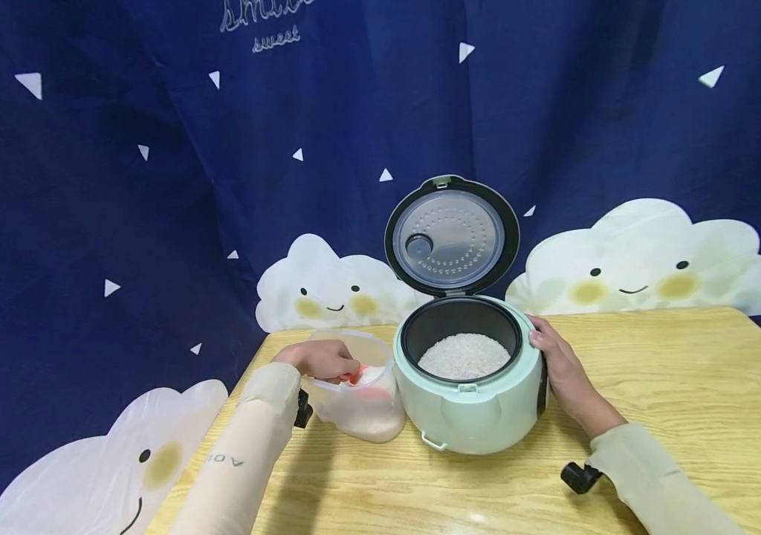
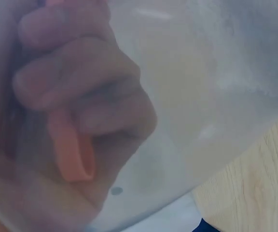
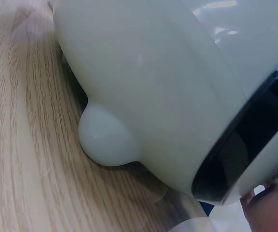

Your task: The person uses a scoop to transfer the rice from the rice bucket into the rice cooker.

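Observation:
My left hand (image 1: 327, 360) reaches over the rim of a translucent plastic container (image 1: 362, 413) that holds white rice (image 1: 372, 374). Its fingers curl round the handle of an orange-red scoop (image 2: 71, 150), seen through the container wall in the left wrist view. The scoop's bowl is hidden. Right beside the container stands a pale green rice cooker (image 1: 467, 420), lid (image 1: 450, 241) raised, with a mound of white rice (image 1: 464, 355) in its dark inner pot. Against the cooker's right side rests my right hand (image 1: 561, 368), fingers extended along it near the rim.
Both vessels stand on a light wooden table (image 1: 675, 401). Behind it hangs a dark blue curtain (image 1: 327, 200) with white triangles and smiling clouds. A small latch loop (image 1: 434, 442) sticks out at the cooker's lower front.

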Demonstrator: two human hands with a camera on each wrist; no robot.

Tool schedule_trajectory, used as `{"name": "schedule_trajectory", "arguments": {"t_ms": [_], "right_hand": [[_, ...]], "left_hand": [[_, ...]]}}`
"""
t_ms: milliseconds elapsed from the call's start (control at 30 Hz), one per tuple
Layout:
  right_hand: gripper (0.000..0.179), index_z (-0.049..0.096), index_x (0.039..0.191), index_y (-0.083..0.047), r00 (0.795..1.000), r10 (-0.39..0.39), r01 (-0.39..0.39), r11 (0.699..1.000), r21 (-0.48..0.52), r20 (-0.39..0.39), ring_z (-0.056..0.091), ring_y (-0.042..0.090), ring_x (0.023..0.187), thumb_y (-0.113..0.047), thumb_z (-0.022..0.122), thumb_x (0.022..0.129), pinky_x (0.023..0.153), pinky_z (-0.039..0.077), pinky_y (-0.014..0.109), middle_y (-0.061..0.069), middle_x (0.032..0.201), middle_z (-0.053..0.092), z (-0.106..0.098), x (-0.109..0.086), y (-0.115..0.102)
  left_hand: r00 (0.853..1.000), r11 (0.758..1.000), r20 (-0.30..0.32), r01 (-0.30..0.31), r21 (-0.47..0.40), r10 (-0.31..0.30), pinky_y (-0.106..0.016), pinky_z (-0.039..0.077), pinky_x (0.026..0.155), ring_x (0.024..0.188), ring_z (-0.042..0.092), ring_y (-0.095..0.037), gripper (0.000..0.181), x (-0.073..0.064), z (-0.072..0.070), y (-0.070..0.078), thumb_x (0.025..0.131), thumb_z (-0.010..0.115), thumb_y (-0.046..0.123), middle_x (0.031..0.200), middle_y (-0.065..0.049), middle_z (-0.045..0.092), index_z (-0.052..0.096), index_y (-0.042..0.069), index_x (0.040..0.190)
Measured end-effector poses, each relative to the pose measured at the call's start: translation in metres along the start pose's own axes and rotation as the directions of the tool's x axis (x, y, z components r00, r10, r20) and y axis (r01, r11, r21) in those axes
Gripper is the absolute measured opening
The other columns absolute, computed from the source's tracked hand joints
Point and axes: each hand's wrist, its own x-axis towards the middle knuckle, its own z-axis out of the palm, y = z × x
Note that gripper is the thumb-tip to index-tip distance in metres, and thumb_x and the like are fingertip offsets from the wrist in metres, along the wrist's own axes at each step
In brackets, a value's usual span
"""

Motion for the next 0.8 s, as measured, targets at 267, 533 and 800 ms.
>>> {"name": "schedule_trajectory", "arguments": {"t_ms": [267,533,800], "right_hand": [[0.048,0.046,0.149,-0.007,1.0,0.002,-0.002,1.0,-0.007,0.002,0.048,-0.012,0.123,-0.031,0.033,0.109,0.102,0.031,0.006,-0.031,0.13,0.056,0.0,0.0001,-0.0004],[0.049,0.046,0.149,-0.007,1.0,0.015,-0.016,1.0,-0.024,-0.003,0.047,-0.012,0.123,-0.032,0.033,0.109,0.102,0.031,0.005,-0.032,0.129,0.055,-0.001,-0.0013,-0.002],[0.049,0.047,0.148,-0.008,1.0,0.013,-0.013,1.0,-0.013,-0.009,0.048,-0.011,0.122,-0.032,0.034,0.108,0.102,0.031,0.006,-0.031,0.129,0.056,-0.0002,-0.0009,-0.0015]], "left_hand": [[0.999,0.999,-0.02,0.029,0.033,-0.029,-0.022,0.032,0.057,0.056,0.04,-0.006,0.034,-0.0084,-0.0029,-0.004,0.094,0.05,0.034,0.06,0.011,0.045,0.05,0.025,0.061],[0.998,0.997,-0.059,0.024,0.08,-0.02,-0.022,0.034,0.062,0.06,0.042,-0.008,0.036,-0.0089,-0.0023,-0.0038,0.095,0.048,0.034,0.062,0.01,0.044,0.049,0.025,0.06],[0.997,0.995,-0.074,0.025,0.092,-0.018,-0.022,0.036,0.062,0.061,0.045,-0.007,0.034,-0.0105,-0.0011,-0.0035,0.095,0.047,0.036,0.064,0.011,0.048,0.051,0.027,0.062]]}}
